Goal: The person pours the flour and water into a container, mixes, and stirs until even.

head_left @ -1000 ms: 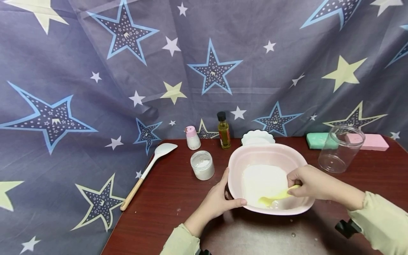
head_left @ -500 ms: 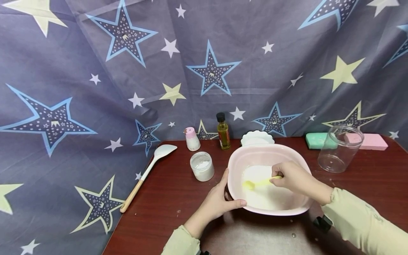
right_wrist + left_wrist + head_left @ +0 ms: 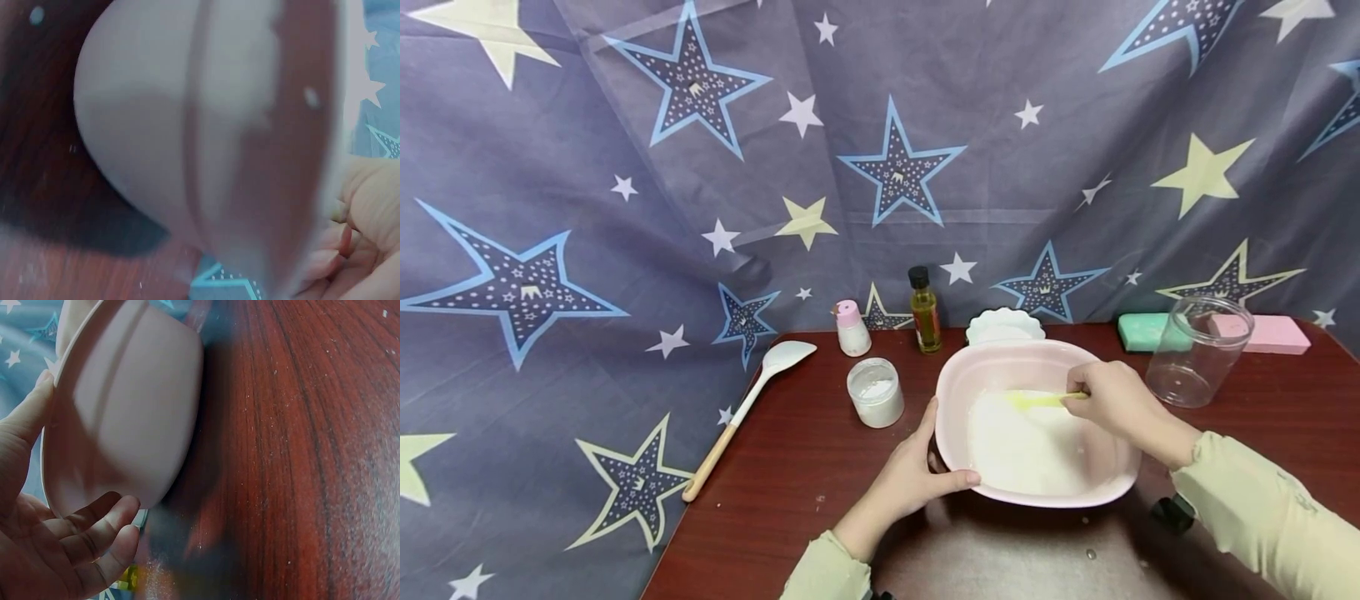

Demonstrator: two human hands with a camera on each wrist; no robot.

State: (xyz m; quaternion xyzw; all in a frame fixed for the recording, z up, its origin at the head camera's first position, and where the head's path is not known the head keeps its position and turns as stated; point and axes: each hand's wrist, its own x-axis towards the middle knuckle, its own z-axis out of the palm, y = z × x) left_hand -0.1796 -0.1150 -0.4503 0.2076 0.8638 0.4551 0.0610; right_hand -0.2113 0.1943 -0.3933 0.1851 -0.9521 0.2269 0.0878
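Observation:
A pink oval-cornered basin [image 3: 958,375] with white liquid [image 3: 1022,450] in it stands on the table. My left hand [image 3: 910,471] grips its left side, thumb at the rim and fingers against the outer wall; the left wrist view shows this hand [image 3: 69,531] and the basin's outer wall [image 3: 137,406] up close. My right hand [image 3: 1108,400] pinches the handle of a yellow spoon [image 3: 1037,401], whose head is at the far part of the liquid. In the right wrist view the basin wall hides much of the curled right hand [image 3: 362,231].
A jar of white powder [image 3: 877,400], a pink-capped shaker [image 3: 852,329] and an oil bottle [image 3: 926,312] stand left of the basin. Behind it is a white scalloped dish [image 3: 1004,323]. A clear jar [image 3: 1195,358], green block [image 3: 1142,332] and pink block [image 3: 1270,333] are right; a ladle [image 3: 748,400] lies left.
My right hand has carried the yellow spoon round through the liquid, from the near side to the left and then to the far side. The left hand keeps its grip on the basin.

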